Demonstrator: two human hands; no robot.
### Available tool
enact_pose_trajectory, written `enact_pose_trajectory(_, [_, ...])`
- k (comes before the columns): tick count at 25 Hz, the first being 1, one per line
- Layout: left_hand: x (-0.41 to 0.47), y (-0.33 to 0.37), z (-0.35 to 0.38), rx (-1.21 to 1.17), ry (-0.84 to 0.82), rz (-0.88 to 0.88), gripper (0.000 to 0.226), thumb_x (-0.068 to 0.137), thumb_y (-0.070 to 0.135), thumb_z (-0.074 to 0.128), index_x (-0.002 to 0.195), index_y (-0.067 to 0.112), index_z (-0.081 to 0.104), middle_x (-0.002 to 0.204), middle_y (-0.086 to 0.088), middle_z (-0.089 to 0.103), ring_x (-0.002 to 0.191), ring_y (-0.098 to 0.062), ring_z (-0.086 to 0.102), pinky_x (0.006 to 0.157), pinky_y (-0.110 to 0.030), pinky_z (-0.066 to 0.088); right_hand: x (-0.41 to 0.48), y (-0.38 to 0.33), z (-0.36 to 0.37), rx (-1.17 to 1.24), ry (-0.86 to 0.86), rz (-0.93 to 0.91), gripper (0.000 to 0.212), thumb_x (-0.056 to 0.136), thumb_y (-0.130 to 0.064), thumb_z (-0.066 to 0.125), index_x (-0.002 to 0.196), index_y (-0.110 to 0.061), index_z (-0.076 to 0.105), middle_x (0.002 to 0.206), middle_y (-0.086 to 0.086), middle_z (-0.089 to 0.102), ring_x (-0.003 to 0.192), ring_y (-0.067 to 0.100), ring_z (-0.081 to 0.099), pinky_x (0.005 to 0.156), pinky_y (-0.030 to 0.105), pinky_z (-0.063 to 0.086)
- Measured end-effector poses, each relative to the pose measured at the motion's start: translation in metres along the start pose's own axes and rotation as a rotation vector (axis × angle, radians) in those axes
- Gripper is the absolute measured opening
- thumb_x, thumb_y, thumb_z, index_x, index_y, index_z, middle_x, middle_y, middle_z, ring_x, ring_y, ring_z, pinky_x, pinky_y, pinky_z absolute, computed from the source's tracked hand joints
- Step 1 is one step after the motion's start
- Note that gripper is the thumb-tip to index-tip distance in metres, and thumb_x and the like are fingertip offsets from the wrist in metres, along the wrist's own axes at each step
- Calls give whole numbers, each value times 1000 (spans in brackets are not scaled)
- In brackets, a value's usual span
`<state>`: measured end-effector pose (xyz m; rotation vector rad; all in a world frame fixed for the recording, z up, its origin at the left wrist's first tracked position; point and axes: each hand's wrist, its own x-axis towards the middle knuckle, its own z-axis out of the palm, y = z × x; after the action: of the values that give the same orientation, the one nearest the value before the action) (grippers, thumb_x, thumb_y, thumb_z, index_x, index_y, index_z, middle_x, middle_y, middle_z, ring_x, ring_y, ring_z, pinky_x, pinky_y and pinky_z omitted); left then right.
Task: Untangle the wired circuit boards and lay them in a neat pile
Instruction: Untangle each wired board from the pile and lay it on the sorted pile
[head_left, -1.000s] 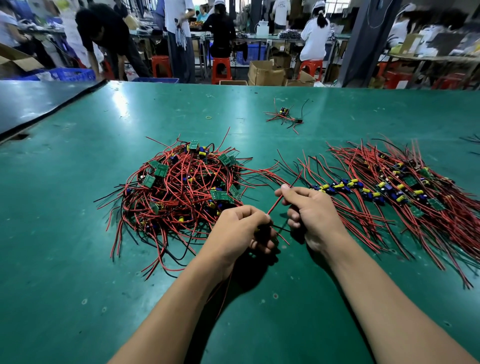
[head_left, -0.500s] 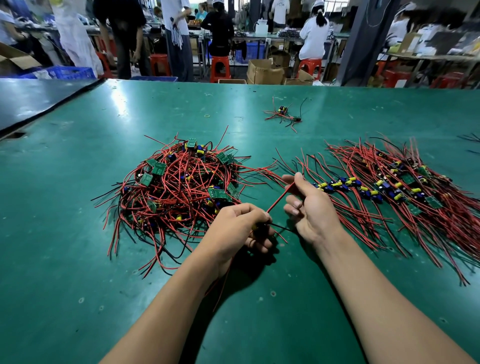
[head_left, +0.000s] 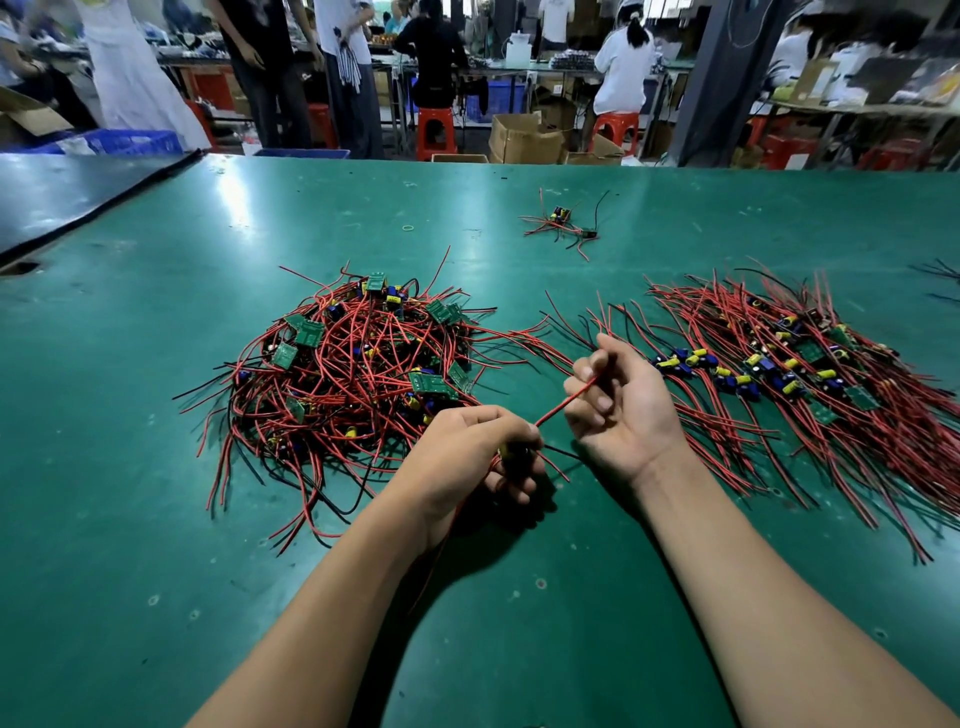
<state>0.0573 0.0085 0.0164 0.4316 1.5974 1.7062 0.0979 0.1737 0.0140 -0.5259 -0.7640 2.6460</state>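
Note:
A tangled heap of small green circuit boards with red and black wires lies at the left centre of the green table. To the right, a laid-out row of boards spreads with its wires roughly parallel. My left hand grips one wired board; the board is mostly hidden in the fist. A red wire runs taut from that fist up to my right hand, which pinches it between thumb and fingers, palm turned up.
A couple of loose wired boards lie farther back on the table. A small rubber band lies near them. A black mat covers the far left. Beyond the table's far edge people stand and sit among stools and cardboard boxes.
My right hand has turned palm up and slid along the red wire away from the left hand, pulling it straight. My left hand has kept its grip in place.

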Motion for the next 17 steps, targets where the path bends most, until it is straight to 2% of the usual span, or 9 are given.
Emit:
enact_pose_trajectory(3, [-2, 1, -3, -6, -8, -27, 18, 85, 4, 60, 69, 4, 67, 61, -16, 64, 46, -22, 55, 43, -23, 48, -3, 0, -2, -107, -10, 14, 36, 98, -25, 48, 64, -17, 43, 54, -3, 39, 35, 7, 27, 31, 16, 20])
enact_pose_trajectory(6, [-5, 3, -3, -2, -37, -34, 16, 85, 5, 61, 71, 5, 67, 63, -16, 65, 46, -22, 55, 41, -21, 46, -5, -2, -2, -22, -29, 50, 34, 92, -21, 50, 58, -16, 45, 55, -3, 38, 34, 6, 28, 31, 16, 21])
enact_pose_trajectory(9, [-7, 4, -2, -18, -22, -31, 13, 87, 6, 60, 75, 4, 66, 64, -15, 65, 45, -20, 55, 40, -21, 45, -4, 2, -2, -51, -1, 23, 33, 95, -25, 52, 64, -14, 56, 58, -3, 46, 34, 5, 30, 31, 15, 24])
enact_pose_trajectory(11, [-7, 4, -2, -76, 29, -9, 12, 90, 8, 61, 79, 3, 65, 68, -15, 67, 47, -20, 56, 42, -22, 47, -2, 6, -2, -257, 41, -62, 38, 98, -44, 53, 82, -12, 68, 65, -3, 58, 38, 4, 33, 35, 15, 27])
enact_pose_trajectory(13, [-6, 4, 0, -162, 104, 36, 12, 93, 12, 60, 85, 3, 63, 72, -15, 69, 50, -20, 60, 46, -23, 51, -3, 11, -3, -494, 65, -119, 48, 88, -58, 58, 95, -12, 72, 68, -6, 64, 43, 5, 37, 38, 17, 31])
enact_pose_trajectory(15, [-5, 5, 1, -244, 153, 90, 15, 95, 18, 60, 90, 4, 62, 78, -15, 72, 57, -20, 66, 52, -25, 56, -5, 17, -5, -774, 58, -251, 48, 80, -57, 66, 93, -11, 72, 71, -5, 67, 46, 8, 45, 40, 22, 37])
enact_pose_trajectory(17, [-7, 7, 2, -302, 167, 145, 16, 95, 23, 59, 93, 7, 60, 86, -15, 74, 67, -20, 70, 59, -27, 57, -8, 25, -6, -1143, 10, -502, 31, 86, -44, 73, 87, -13, 74, 77, -5, 72, 60, 13, 60, 57, 31, 50])
